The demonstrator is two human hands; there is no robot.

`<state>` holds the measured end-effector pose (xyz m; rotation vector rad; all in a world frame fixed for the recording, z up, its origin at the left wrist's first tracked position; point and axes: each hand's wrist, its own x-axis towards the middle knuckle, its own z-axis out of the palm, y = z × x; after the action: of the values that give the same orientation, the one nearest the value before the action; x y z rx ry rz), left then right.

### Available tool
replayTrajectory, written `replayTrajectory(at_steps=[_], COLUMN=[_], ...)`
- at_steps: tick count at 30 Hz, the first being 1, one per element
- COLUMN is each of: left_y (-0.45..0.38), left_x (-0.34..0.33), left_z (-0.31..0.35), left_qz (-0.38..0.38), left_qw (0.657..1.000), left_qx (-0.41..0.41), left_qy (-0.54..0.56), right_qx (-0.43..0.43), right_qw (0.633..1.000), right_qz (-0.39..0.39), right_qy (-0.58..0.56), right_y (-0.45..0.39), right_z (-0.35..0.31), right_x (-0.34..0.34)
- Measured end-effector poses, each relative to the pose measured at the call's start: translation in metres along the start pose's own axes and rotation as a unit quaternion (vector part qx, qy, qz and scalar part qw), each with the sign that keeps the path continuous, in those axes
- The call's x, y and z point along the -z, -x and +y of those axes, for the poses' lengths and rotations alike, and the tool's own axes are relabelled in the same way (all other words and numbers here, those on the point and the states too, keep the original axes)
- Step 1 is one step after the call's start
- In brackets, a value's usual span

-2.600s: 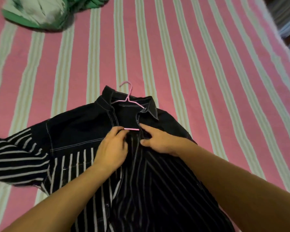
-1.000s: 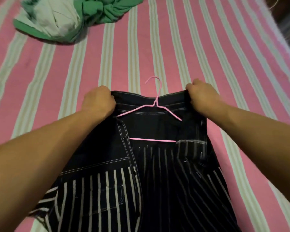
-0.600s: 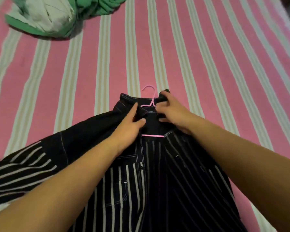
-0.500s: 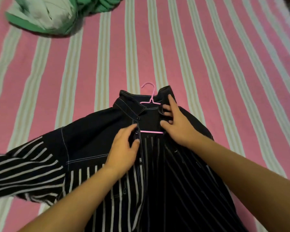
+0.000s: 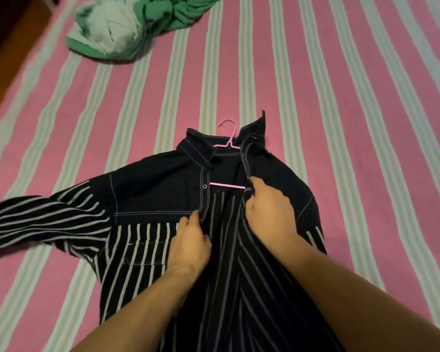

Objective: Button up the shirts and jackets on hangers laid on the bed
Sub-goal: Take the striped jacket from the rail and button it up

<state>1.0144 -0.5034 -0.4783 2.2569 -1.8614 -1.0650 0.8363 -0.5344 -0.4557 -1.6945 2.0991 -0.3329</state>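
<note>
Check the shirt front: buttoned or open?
Open. The shirt plackets lie apart, baring the hanger bar; the left hand and right hand each hold an edge.

Two bare forearms reach in from the bottom edge, with no sleeves in view. The left hand (image 5: 189, 246) and right hand (image 5: 269, 212) are bare as well, with short fingernails showing on neither clearly.

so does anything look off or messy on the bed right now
Yes: a crumpled green and white garment lies bunched near the bed's far left edge, not on any visible hanger. The black striped jacket on the pink hanger gapes open, right collar sticking up.
</note>
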Motion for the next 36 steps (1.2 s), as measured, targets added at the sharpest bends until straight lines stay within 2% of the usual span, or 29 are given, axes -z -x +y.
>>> replayTrajectory(at_steps=[2,3,5,6,7,8,10,11,12,14,16,17,20,23,28,29,31,33,36], left_y=[0.008,0.009,0.006,0.002,-0.006,-0.018,-0.051,-0.07,-0.091,-0.13,-0.156,-0.165,-0.174,-0.175,-0.166,-0.165,-0.163,-0.16,-0.153], left_x=[0.001,0.003,0.004,0.006,0.008,0.01,0.013,0.014,0.015,0.01,-0.009,-0.02,-0.038,-0.038,-0.037,-0.036,-0.035,-0.034,-0.035], left_z=[0.004,0.006,0.01,0.013,0.013,0.014,0.016,0.018,0.019,0.021,0.011,0.003,-0.013,-0.015,-0.015,-0.016,-0.019,-0.022,-0.026], left_qz=[0.03,-0.008,-0.129,-0.167,-0.165,-0.116,0.039,0.104,0.137,0.129,0.112,0.131,0.197,0.223,0.245,0.245,0.244,0.241,0.232], left_qw=[0.999,1.0,0.989,0.98,0.977,0.982,0.987,0.982,0.977,0.975,0.972,0.966,0.946,0.933,0.922,0.922,0.918,0.915,0.916], left_qx=[-0.006,-0.011,0.004,0.01,-0.002,-0.034,-0.108,-0.138,-0.158,-0.18,-0.204,-0.217,-0.251,-0.271,-0.278,-0.278,-0.287,-0.294,-0.301], left_qy=[0.02,0.0,-0.075,-0.109,-0.134,-0.145,-0.116,-0.074,-0.03,0.034,0.044,0.039,0.061,0.083,0.11,0.112,0.123,0.136,0.129], right_qx=[0.061,0.088,0.101,0.091,0.089,0.096,0.114,0.109,0.096,0.044,-0.043,-0.069,-0.088,-0.086,-0.084,-0.064,-0.005,0.016,0.048], right_qw=[0.996,0.988,0.958,0.953,0.956,0.971,0.99,0.991,0.993,0.994,0.986,0.984,0.986,0.98,0.964,0.967,0.981,0.982,0.968], right_qz=[-0.03,-0.081,-0.203,-0.223,-0.206,-0.138,0.017,0.062,0.072,0.053,0.025,0.033,0.115,0.164,0.194,0.202,0.192,0.119,0.061], right_qy=[0.051,0.094,0.173,0.186,0.192,0.17,0.086,0.036,-0.01,-0.086,-0.162,-0.159,-0.082,-0.075,-0.163,-0.14,-0.005,0.144,0.241], right_y=[0.001,0.0,-0.004,-0.005,-0.008,-0.011,-0.022,-0.03,-0.039,-0.063,-0.082,-0.089,-0.09,-0.086,-0.063,-0.055,-0.043,-0.035,-0.035], right_z=[-0.004,-0.004,0.002,0.005,0.008,0.011,0.013,0.012,0.008,0.002,-0.004,-0.007,-0.014,-0.019,-0.022,-0.02,-0.009,-0.002,0.01], right_x=[-0.003,-0.007,-0.019,-0.025,-0.032,-0.04,-0.052,-0.054,-0.055,-0.06,-0.073,-0.085,-0.117,-0.123,-0.109,-0.102,-0.084,-0.065,-0.064])
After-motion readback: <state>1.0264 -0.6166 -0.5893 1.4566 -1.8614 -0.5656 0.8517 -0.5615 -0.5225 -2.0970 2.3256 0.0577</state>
